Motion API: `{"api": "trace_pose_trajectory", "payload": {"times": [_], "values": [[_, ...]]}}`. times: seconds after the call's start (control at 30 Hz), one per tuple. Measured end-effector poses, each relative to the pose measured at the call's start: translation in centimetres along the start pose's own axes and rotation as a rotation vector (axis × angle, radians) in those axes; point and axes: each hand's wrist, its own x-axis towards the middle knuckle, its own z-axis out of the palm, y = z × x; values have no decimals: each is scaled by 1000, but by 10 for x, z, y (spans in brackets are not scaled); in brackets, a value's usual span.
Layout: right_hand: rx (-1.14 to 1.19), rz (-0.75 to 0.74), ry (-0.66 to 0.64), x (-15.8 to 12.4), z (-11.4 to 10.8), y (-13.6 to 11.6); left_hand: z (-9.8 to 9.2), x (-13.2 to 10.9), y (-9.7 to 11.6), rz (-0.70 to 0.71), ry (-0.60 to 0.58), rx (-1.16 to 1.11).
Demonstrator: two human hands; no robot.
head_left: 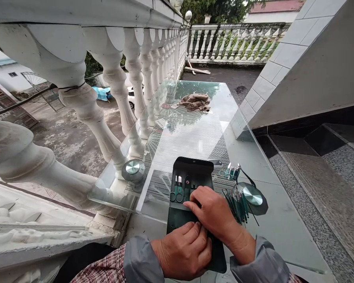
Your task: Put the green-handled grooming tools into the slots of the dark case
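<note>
A dark green manicure-set case [191, 173] lies open on the glass table [194, 133] near its front edge. Small scissors [176, 192] and other tools sit in its slots. My right hand [215, 214] rests on the case's middle, fingers curled and pressing on a tool I cannot make out. My left hand [184, 249] lies on the case's near flap, fingers bent and closed against its edge. A fan of thin green-handled tools [237, 204] lies on the glass just right of my right hand.
More small tools [231, 171] lie right of the case. Round metal table fittings [133, 169] [252, 195] show through the glass. A crumpled brown cloth [196, 101] lies at the far end. White balusters [112, 82] run along the left; a tiled step [312, 157] rises on the right.
</note>
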Motion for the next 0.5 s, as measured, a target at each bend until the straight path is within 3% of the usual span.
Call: {"api": "trace_pose_trajectory", "payload": {"times": [0.13,0.5], "values": [[-140,90,-31,-2,7,-8,1,1,0,-14,-11,-65],[-119,117,-34,-1,8,-3,1,-2,1,-3,-10,2]]}}
